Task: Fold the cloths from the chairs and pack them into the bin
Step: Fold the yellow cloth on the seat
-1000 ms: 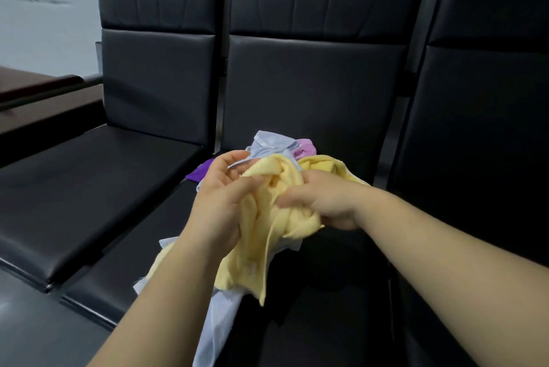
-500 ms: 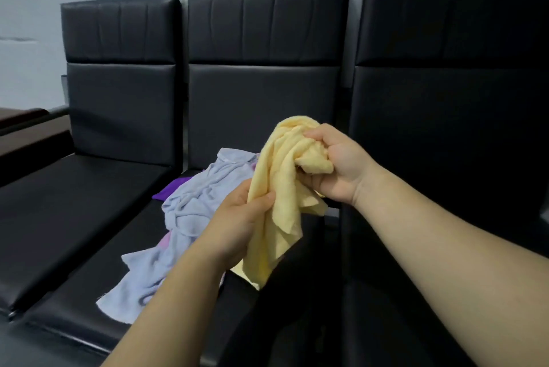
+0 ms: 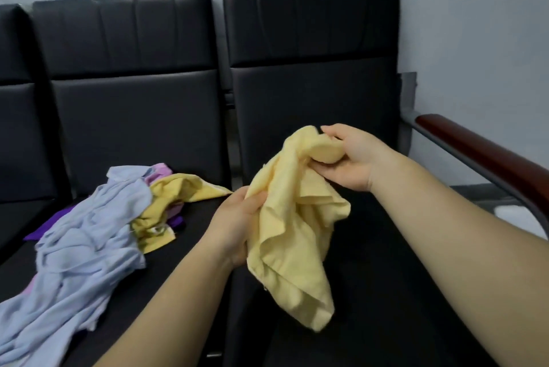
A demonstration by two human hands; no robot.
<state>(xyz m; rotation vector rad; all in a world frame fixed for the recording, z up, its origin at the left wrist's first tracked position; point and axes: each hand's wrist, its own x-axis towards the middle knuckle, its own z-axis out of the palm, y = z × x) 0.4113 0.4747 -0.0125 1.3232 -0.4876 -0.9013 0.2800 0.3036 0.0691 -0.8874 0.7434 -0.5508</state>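
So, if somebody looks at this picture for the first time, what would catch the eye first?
The yellow cloth in the middle, crumpled and hanging between the left hand and the right hand, which both hold it above a black chair. Next, the loose pile of cloths on the neighbouring chair to the left, pale blue on top with yellow and purple showing.

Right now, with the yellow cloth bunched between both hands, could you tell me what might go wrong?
The yellow cloth is crumpled, the right hand gripping a wad and the left hand an edge, so the fold may come out uneven. The blue cloth trails down the seat and might slide off.
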